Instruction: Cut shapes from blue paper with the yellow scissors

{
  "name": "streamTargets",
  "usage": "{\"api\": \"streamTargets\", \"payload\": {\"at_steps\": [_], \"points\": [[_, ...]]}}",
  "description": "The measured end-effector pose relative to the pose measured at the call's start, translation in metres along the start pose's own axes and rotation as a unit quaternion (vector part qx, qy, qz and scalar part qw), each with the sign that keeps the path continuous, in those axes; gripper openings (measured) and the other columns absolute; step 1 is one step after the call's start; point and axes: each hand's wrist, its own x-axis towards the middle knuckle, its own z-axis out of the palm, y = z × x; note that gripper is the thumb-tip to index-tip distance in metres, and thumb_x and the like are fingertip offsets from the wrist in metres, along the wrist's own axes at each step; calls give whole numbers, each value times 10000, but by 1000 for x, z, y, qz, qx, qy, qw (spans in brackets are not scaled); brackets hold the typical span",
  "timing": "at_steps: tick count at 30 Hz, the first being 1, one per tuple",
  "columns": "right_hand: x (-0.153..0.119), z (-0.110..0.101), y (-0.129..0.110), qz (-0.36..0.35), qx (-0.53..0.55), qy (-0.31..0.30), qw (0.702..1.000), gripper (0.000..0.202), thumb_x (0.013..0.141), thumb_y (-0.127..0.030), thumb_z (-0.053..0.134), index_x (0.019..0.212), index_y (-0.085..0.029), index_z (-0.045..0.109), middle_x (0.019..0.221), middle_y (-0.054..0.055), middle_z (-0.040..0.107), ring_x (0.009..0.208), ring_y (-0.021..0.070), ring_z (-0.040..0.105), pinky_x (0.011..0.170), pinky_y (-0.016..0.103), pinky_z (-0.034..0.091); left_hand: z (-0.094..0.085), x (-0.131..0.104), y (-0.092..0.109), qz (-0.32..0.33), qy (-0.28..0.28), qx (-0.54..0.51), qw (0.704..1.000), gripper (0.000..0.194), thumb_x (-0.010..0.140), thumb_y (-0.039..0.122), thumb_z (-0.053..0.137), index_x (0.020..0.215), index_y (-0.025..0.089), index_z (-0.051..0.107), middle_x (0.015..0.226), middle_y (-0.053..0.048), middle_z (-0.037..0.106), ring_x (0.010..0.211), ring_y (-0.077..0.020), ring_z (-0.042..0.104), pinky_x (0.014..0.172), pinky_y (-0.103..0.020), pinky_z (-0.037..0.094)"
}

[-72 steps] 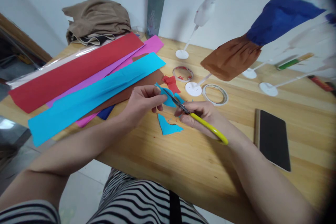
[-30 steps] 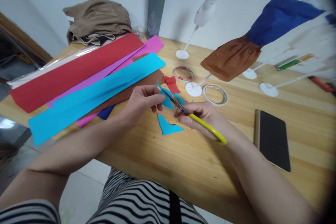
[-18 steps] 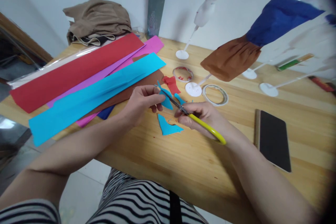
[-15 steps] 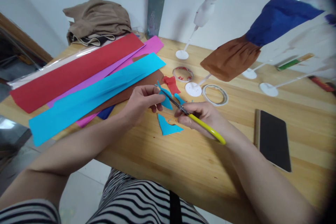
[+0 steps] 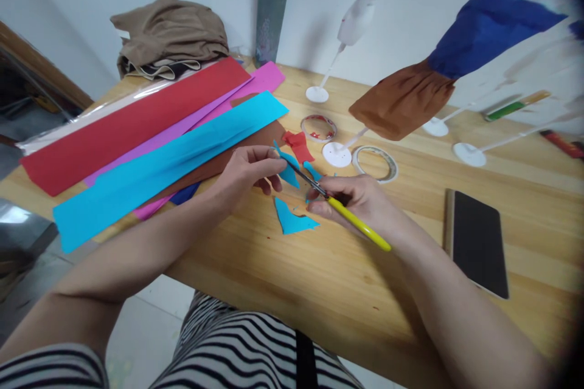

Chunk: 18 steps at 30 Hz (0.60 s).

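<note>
A small piece of bright blue crepe paper is pinched between the thumb and fingers of my left hand. Yellow-handled scissors are in my right hand, their blades reaching up and left to the paper at my left fingertips. Whether the blades are fully closed I cannot make out. Below, a curved blue paper scrap lies on the wooden table. A red paper scrap lies just beyond the blades, and another blue bit is partly hidden behind the scissors.
Long strips of blue, red and pink paper lie at left. Tape rolls and white stands are behind my hands; one figure wears brown and blue paper. A black phone-like slab lies right, a bottle behind.
The scissors and both hands stay nearly in place. The blue piece at my left fingertips has shifted and tilted slightly against the blades.
</note>
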Motion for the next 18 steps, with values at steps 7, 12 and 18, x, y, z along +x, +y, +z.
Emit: {"api": "streamTargets", "payload": {"at_steps": [7, 12, 18], "points": [[-4, -14, -15, -38, -135, -15, 990, 719, 902, -869, 608, 741, -175, 700, 597, -13, 436, 567, 129, 356, 561, 295, 260, -10, 6, 8, 17, -22, 26, 999, 346, 708, 410, 905, 919, 167, 776, 802, -36, 750, 681, -157, 713, 542, -222, 515], [-5, -17, -15, -77, -206, -38, 975, 838, 927, -982, 370, 673, -211, 577, 545, -32, 374, 513, 126, 331, 574, 304, 253, -15, 8, 15, -34, -75, 97, 992, 297, 710, 359, 892, 884, 146, 781, 723, -28, 738, 630, -144, 666, 564, -229, 506], [-5, -19, -14, -72, -260, -86, 959, 783, 1019, -868, 345, 780, -195, 665, 588, 0, 469, 534, 148, 397, 610, 309, 268, -12, 10, 17, -88, -105, 146, 980, 132, 684, 241, 828, 723, 141, 750, 637, -31, 718, 592, -127, 649, 576, -209, 504]]}}
